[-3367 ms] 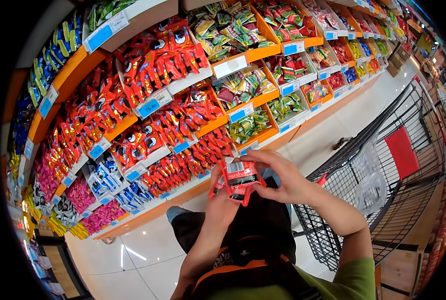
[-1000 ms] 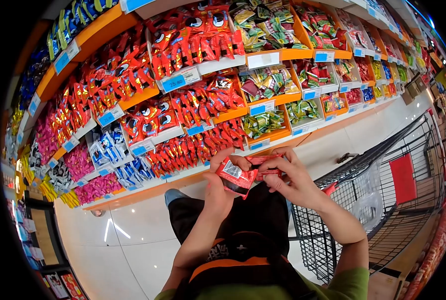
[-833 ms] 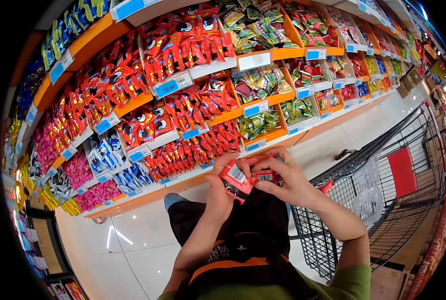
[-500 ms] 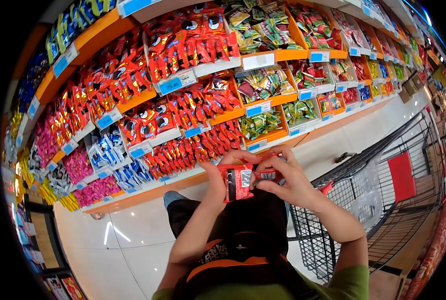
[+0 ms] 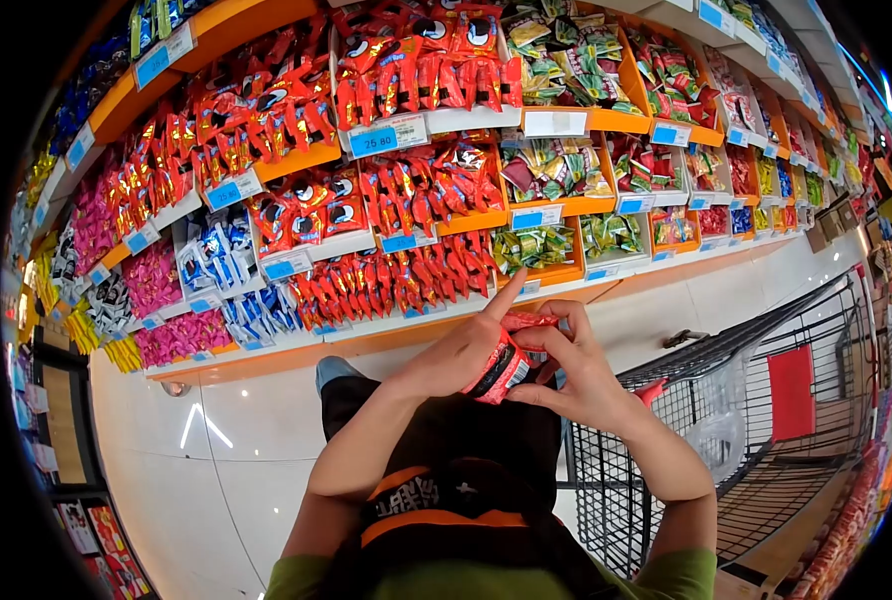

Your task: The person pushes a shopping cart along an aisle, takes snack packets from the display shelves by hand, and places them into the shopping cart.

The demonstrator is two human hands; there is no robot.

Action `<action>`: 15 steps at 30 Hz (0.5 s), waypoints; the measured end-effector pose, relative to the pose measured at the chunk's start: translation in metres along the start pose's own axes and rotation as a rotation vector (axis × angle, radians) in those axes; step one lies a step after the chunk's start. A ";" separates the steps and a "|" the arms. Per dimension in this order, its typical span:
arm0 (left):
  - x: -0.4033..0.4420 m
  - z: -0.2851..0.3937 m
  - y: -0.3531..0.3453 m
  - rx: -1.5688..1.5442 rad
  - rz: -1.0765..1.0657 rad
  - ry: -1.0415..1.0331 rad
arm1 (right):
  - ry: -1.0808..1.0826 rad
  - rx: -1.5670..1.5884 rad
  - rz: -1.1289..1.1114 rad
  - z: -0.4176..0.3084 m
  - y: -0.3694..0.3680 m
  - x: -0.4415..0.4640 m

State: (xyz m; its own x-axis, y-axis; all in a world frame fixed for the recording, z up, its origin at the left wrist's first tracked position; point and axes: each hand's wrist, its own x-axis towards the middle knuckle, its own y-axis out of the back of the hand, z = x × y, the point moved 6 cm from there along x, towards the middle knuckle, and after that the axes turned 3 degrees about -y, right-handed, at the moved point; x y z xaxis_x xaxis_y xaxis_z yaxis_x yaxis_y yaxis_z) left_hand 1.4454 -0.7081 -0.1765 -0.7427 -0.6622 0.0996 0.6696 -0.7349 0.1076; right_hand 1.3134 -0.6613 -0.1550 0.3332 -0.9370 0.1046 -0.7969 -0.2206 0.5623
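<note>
Both hands meet above my lap, in front of the candy shelves. My left hand (image 5: pixel 458 352) has its index finger stretched toward the shelf, and its palm side rests against a red and black packet (image 5: pixel 499 372) with a barcode; how its other fingers hold the packet is hidden. My right hand (image 5: pixel 578 370) grips red packets from the right, thumb below and curled fingers above. More red wrapping shows between the hands, and how many packets there are I cannot tell.
Tiered shelves (image 5: pixel 558 123) hold red, pink, blue, green and yellow wrapped sweets with price tags. A black wire shopping cart (image 5: pixel 656 470) with a red panel (image 5: pixel 792 393) and clear plastic bag (image 5: pixel 716 430) stands at my right. White tiled floor (image 5: pixel 266 420) lies below.
The view has shifted, so the shelves sit further right. My left hand has turned over, its index finger now extended, and the barcoded packet has tilted and moved toward my right hand.
</note>
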 end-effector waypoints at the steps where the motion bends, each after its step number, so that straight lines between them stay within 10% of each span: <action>1: 0.000 -0.001 0.000 0.020 -0.003 0.006 | 0.020 -0.015 0.005 0.001 -0.001 0.000; 15: 0.001 0.015 -0.002 0.044 -0.040 0.013 | 0.066 -0.058 0.038 0.000 0.000 -0.001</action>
State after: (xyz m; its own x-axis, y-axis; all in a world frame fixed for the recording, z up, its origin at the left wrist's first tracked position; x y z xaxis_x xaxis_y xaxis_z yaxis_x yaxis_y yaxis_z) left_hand 1.4436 -0.7053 -0.1622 -0.7686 -0.6346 0.0811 0.6387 -0.7538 0.1542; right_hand 1.3128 -0.6605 -0.1547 0.3374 -0.9241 0.1794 -0.7794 -0.1674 0.6037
